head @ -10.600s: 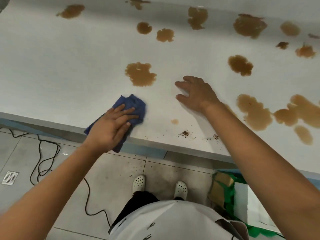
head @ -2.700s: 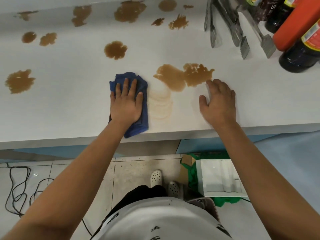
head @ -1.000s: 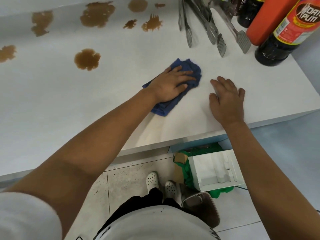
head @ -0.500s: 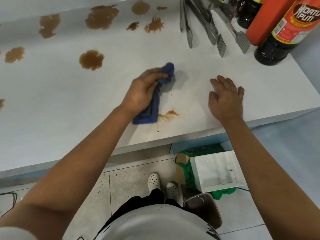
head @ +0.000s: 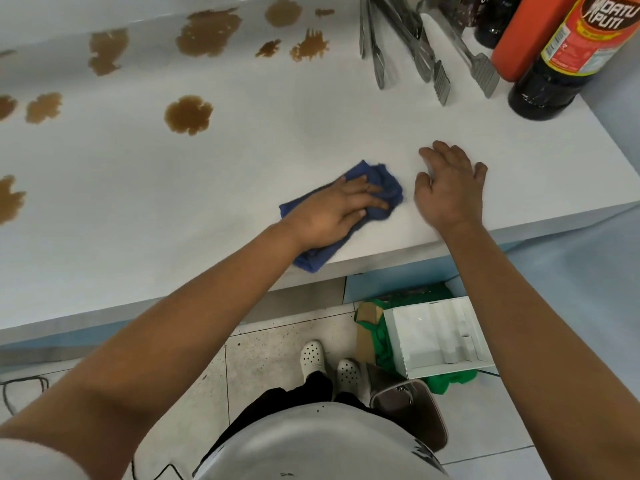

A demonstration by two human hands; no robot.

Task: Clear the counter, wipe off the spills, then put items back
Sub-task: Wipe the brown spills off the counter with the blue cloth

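My left hand [head: 330,213] presses flat on a crumpled blue cloth [head: 388,192] near the front edge of the white counter [head: 277,133]. My right hand [head: 450,188] lies palm down on the counter just right of the cloth, fingers spread, holding nothing. Several brown spills remain on the counter: one round spill [head: 188,114] at centre left, a larger spill [head: 207,32] at the back, and more along the left edge. The counter around both hands looks wiped.
Several metal tongs [head: 415,46] lie at the back right. A dark sauce bottle [head: 561,71] and an orange bottle [head: 526,32] stand at the far right. Below the counter on the floor sit a white box [head: 436,337], green cloth and a brown bag.
My left hand flattened the cloth and pushed it toward the front edge, over the small brown smear seen half a second ago; that smear is gone. My right hand stayed put.
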